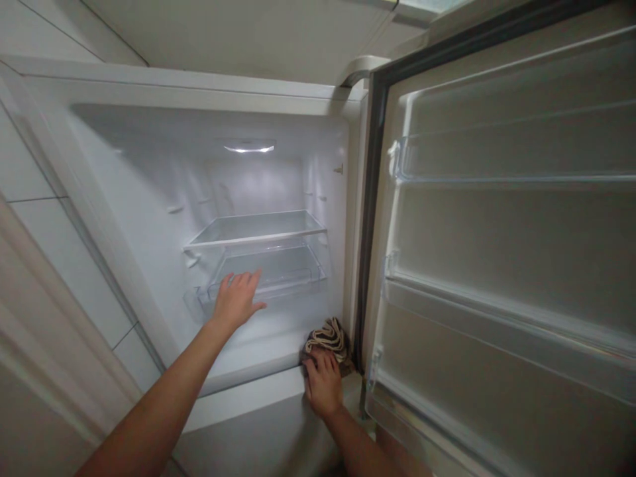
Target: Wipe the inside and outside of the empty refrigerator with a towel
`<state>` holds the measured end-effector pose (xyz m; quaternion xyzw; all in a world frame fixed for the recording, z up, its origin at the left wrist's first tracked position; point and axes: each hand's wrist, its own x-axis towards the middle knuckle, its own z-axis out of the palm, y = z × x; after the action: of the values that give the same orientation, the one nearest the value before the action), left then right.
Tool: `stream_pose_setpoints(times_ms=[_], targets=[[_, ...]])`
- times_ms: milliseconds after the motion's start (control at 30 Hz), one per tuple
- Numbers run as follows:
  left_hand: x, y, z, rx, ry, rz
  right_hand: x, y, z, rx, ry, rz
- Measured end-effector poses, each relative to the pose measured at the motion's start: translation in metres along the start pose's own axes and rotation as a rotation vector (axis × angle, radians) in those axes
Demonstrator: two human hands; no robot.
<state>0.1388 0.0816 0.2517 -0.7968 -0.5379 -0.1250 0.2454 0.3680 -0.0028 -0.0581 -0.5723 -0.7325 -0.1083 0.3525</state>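
Note:
My left hand [237, 299] reaches into the fridge with its fingers spread and nothing in them. It is in front of the clear plastic drawer [293, 286] under the glass shelf [258, 228]; whether the fingertips touch the drawer I cannot tell. My right hand [324, 387] is at the lower right front corner of the fridge compartment. Its fingers are curled on a folded dark cloth with pale edges [328, 336], which stands bunched against the side wall.
The fridge door [497, 238] stands wide open on the right, with clear door racks [497, 315] along it. A lit lamp [249, 148] is at the top of the compartment. White wall tiles [64, 265] run close along the left side.

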Motion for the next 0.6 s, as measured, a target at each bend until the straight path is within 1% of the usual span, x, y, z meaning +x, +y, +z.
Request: stream_pose_setpoints(times_ms=[133,200,300,467,600], targets=[[-0.002,-0.001,0.001,0.028,-0.049,-0.005,-0.001,0.001,0.003,0.003,0.03,0.005],[-0.007,0.001,-0.004,0.035,-0.061,-0.001,0.0,0.001,0.005,0.009,0.041,0.001],[-0.019,0.006,-0.017,0.037,-0.065,0.008,0.0,0.002,0.007,0.012,0.057,-0.012],[-0.056,0.015,-0.048,0.028,-0.049,0.013,-0.002,0.003,0.007,0.031,0.077,-0.014],[-0.095,0.022,-0.072,-0.008,0.018,0.021,-0.001,0.003,0.003,0.035,0.124,-0.019]])
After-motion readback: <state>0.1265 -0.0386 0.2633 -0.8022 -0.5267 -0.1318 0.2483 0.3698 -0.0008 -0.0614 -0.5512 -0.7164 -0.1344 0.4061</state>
